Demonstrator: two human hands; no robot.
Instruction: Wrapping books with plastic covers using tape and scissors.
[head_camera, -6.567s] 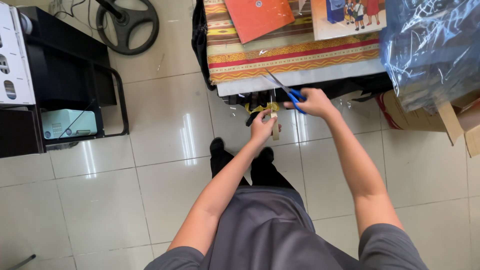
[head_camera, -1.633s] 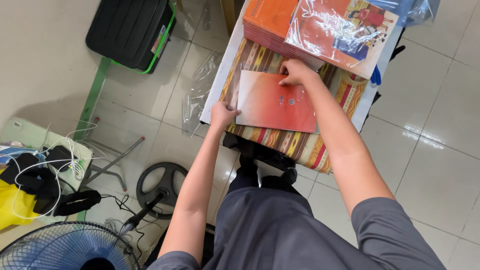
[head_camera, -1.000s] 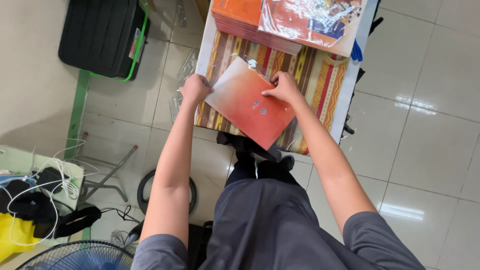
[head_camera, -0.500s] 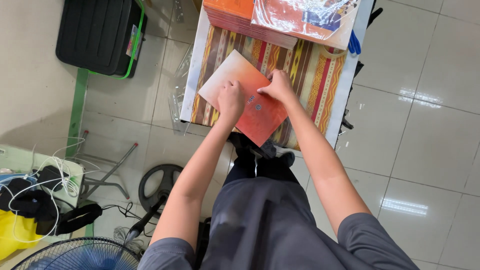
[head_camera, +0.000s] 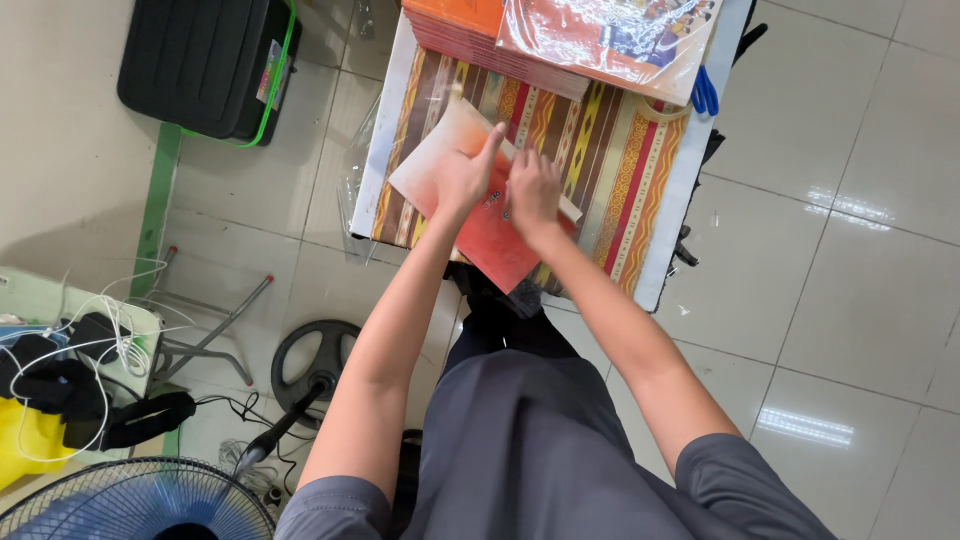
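Observation:
A thin red-orange book lies at an angle on the striped cloth of the table, its near corner hanging over the front edge. My left hand presses flat on its upper part, index finger stretched out. Just to the right, my right hand rests on the same cover, fingers together on it. A pale strip shows along the book's far edge under my fingers.
A stack of orange books and a plastic-wrapped bundle sit at the table's far end, with blue scissors beside them. A black case, a fan, a fan base and cables lie on the floor to the left.
The book was lifted off the table, turned in both hands, then laid back down on the cloth. Both hands now press on its cover.

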